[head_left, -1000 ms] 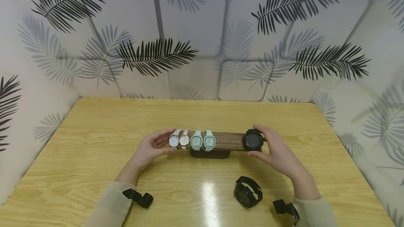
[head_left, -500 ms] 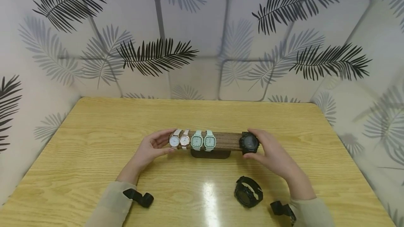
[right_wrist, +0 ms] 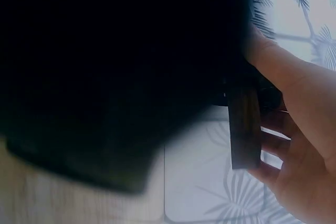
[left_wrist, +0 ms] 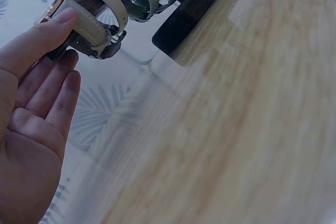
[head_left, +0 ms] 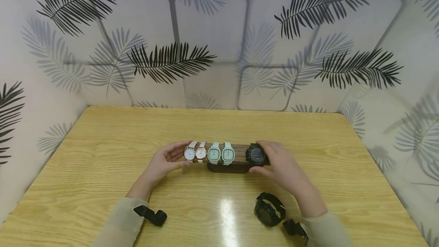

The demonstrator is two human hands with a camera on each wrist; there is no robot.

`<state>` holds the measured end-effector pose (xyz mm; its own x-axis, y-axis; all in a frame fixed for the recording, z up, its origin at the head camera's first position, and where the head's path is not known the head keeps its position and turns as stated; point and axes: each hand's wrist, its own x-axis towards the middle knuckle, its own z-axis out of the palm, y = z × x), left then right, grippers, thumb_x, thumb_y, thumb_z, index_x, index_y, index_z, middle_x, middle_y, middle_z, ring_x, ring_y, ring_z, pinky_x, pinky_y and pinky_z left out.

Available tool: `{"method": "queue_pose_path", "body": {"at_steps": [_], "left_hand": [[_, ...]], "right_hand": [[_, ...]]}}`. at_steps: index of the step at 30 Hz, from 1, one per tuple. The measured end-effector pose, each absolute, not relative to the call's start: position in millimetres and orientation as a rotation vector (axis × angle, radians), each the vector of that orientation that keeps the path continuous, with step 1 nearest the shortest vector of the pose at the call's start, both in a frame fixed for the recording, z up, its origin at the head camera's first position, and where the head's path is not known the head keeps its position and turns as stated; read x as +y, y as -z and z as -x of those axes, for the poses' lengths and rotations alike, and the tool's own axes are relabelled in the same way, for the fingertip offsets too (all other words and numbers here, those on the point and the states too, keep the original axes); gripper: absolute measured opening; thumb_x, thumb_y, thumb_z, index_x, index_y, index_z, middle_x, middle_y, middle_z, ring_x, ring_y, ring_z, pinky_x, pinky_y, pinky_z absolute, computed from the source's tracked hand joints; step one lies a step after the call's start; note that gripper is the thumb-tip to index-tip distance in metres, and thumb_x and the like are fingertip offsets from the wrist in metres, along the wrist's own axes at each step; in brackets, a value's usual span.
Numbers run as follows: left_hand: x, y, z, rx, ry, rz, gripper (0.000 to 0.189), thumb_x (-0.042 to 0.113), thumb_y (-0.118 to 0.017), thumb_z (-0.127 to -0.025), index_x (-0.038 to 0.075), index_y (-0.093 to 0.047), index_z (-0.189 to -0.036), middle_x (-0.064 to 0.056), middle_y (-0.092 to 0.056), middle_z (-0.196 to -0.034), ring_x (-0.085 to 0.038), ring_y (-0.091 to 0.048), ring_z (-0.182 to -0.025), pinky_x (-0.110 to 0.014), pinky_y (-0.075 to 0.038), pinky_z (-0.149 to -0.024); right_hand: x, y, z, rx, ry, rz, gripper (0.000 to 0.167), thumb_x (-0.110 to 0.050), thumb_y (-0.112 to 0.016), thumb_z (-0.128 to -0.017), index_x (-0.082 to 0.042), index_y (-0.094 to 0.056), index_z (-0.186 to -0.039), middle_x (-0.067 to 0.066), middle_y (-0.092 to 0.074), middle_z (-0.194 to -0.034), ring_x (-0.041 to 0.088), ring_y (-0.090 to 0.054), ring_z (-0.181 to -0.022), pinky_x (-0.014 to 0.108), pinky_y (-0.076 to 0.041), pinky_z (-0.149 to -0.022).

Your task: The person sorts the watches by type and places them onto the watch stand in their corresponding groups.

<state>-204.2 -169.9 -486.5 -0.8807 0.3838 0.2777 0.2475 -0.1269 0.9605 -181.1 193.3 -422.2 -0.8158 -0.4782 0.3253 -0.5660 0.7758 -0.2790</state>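
Observation:
A dark wooden watch stand [head_left: 241,152] stands mid-table on a black base [head_left: 228,168]. My left hand [head_left: 164,159] grips its left end; in the left wrist view the thumb [left_wrist: 44,35] presses a pale strap there. Two white-strapped watches [head_left: 201,153] and two mint-green square watches [head_left: 228,154] sit around the bar. Near the bar's right end, my right hand [head_left: 282,167] holds a black digital watch [head_left: 256,155] that encircles the bar, thumb below and fingers above. The right wrist view shows the bar's bare end [right_wrist: 245,135] beside the fingers.
Another black watch [head_left: 269,209] lies on the wooden table [head_left: 192,216] in front of the stand, close to my right wrist camera [head_left: 293,227]. A large dark blurred shape [right_wrist: 105,66] covers much of the right wrist view. Leaf-patterned wall [head_left: 212,87] rises behind.
My right hand has slid the black watch left along the bar, from its right end toward the mint-green watches. The left hand has stayed on the left end.

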Motion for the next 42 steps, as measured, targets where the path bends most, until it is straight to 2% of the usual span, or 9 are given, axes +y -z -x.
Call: {"method": "queue_pose_path", "body": {"at_steps": [7, 14, 20, 22, 25, 30, 36, 38, 42], "left_hand": [[-169.1, 486.2, 204.0, 1.986, -2.181, -0.716, 0.066, -0.003, -0.077, -0.076, -0.004, -0.048, -0.136, -0.018, -0.048, -0.139, -0.021, -0.050, -0.125, -0.033, -0.041, -0.104], [-169.9, 487.3, 204.4, 1.965, -2.177, -0.736, 0.066, -0.005, -0.075, -0.077, -0.005, -0.047, -0.137, -0.018, -0.047, -0.140, -0.020, -0.050, -0.125, -0.033, -0.042, -0.103], [-169.4, 487.4, 202.0, 1.951, -2.184, -0.720, 0.067, -0.010, -0.074, -0.076, -0.007, -0.045, -0.137, -0.020, -0.046, -0.140, -0.019, -0.050, -0.124, -0.032, -0.042, -0.103], [-169.0, 486.8, 201.0, 1.944, -2.185, -0.711, 0.067, -0.010, -0.074, -0.076, -0.008, -0.045, -0.137, -0.020, -0.045, -0.141, -0.019, -0.050, -0.124, -0.032, -0.042, -0.103], [-168.6, 486.2, 200.1, 1.945, -2.181, -0.706, 0.067, -0.010, -0.074, -0.076, -0.008, -0.044, -0.137, -0.021, -0.045, -0.141, -0.018, -0.050, -0.124, -0.031, -0.042, -0.103], [-167.6, 486.1, 200.5, 1.951, -2.176, -0.702, 0.067, -0.011, -0.073, -0.076, -0.007, -0.045, -0.137, -0.022, -0.044, -0.141, -0.019, -0.050, -0.124, -0.032, -0.042, -0.103], [-168.1, 486.2, 201.4, 1.959, -2.172, -0.700, 0.067, -0.011, -0.074, -0.076, -0.007, -0.045, -0.137, -0.021, -0.045, -0.141, -0.018, -0.051, -0.124, -0.031, -0.042, -0.103], [-168.2, 485.5, 201.7, 1.962, -2.176, -0.699, 0.068, -0.010, -0.074, -0.076, -0.007, -0.045, -0.137, -0.020, -0.046, -0.140, -0.018, -0.051, -0.123, -0.031, -0.042, -0.103], [-167.8, 484.1, 201.5, 1.960, -2.177, -0.703, 0.068, -0.009, -0.074, -0.076, -0.008, -0.044, -0.137, -0.019, -0.046, -0.140, -0.018, -0.051, -0.123, -0.031, -0.042, -0.103]], "right_hand": [[180.2, 420.9, 180.8, -2.751, -0.481, -0.808, 0.081, -0.050, -0.075, -0.076, -0.003, -0.048, -0.136, 0.015, -0.056, -0.127, 0.034, -0.049, -0.120, 0.057, -0.032, -0.106], [175.5, 423.3, 181.3, -2.750, -0.422, -0.828, 0.082, -0.051, -0.073, -0.078, -0.002, -0.046, -0.138, 0.016, -0.055, -0.130, 0.034, -0.048, -0.121, 0.053, -0.031, -0.109], [177.6, 422.3, 176.0, -2.798, -0.384, -0.793, 0.096, -0.054, -0.071, -0.075, -0.004, -0.032, -0.147, 0.015, -0.044, -0.142, 0.035, -0.024, -0.138, 0.057, -0.012, -0.113], [180.5, 420.9, 172.5, -2.804, -0.388, -0.792, 0.100, -0.054, -0.071, -0.074, -0.005, -0.027, -0.150, 0.015, -0.042, -0.144, 0.035, -0.019, -0.140, 0.059, -0.009, -0.113], [186.6, 416.5, 166.0, -2.788, -0.435, -0.817, 0.098, -0.049, -0.074, -0.075, -0.006, -0.027, -0.150, 0.014, -0.038, -0.147, 0.035, -0.018, -0.141, 0.061, -0.014, -0.111], [197.9, 405.7, 151.1, -2.711, -0.548, -0.958, 0.088, -0.041, -0.078, -0.074, -0.007, -0.039, -0.144, 0.011, -0.035, -0.149, 0.035, -0.023, -0.139, 0.058, -0.026, -0.109], [204.4, 400.9, 136.5, -2.611, -0.643, -1.261, 0.071, -0.036, -0.080, -0.073, -0.009, -0.053, -0.134, 0.007, -0.047, -0.140, 0.026, -0.043, -0.127, 0.046, -0.043, -0.100], [205.7, 403.0, 134.4, -2.652, -0.657, -1.344, 0.073, -0.036, -0.081, -0.071, -0.008, -0.054, -0.133, 0.006, -0.050, -0.137, 0.024, -0.045, -0.124, 0.044, -0.045, -0.098], [209.2, 408.2, 131.6, -2.894, -0.667, -1.408, 0.087, -0.040, -0.081, -0.066, -0.009, -0.047, -0.140, 0.007, -0.047, -0.140, 0.028, -0.041, -0.127, 0.048, -0.043, -0.099]]}}
